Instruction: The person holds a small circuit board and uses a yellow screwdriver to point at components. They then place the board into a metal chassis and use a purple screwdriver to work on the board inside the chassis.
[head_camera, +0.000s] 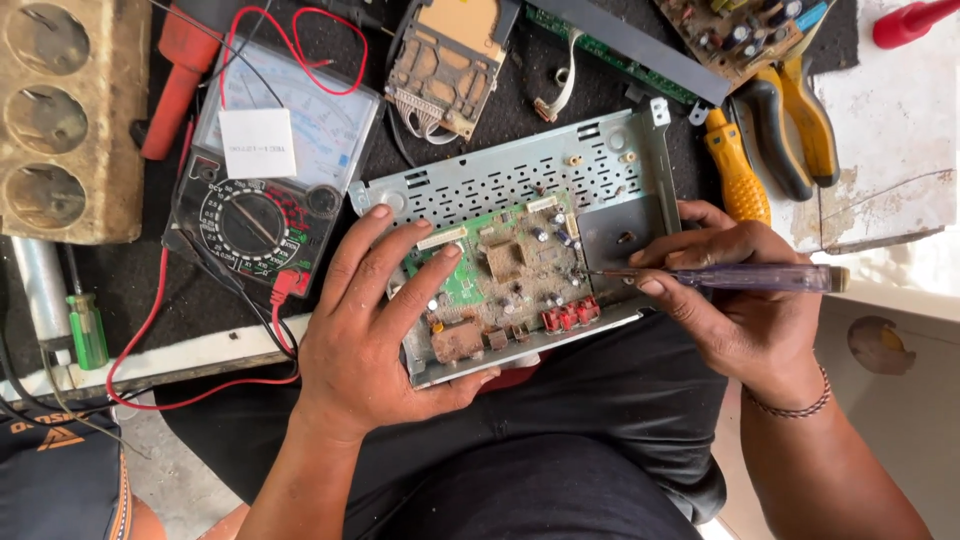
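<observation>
A grey metal chassis with a perforated back holds a dusty green circuit board with red sockets along its near edge. My left hand grips the chassis at its left end, fingers spread over the board's left side and thumb under the near edge. My right hand holds a violet see-through screwdriver level, its tip touching the board's right edge. The chassis rests on my lap, over dark cloth.
An analog multimeter with red and black leads lies left of the chassis. A brown socket block sits far left. Behind lie another circuit board, yellow-handled pliers, a yellow screwdriver and a small green screwdriver.
</observation>
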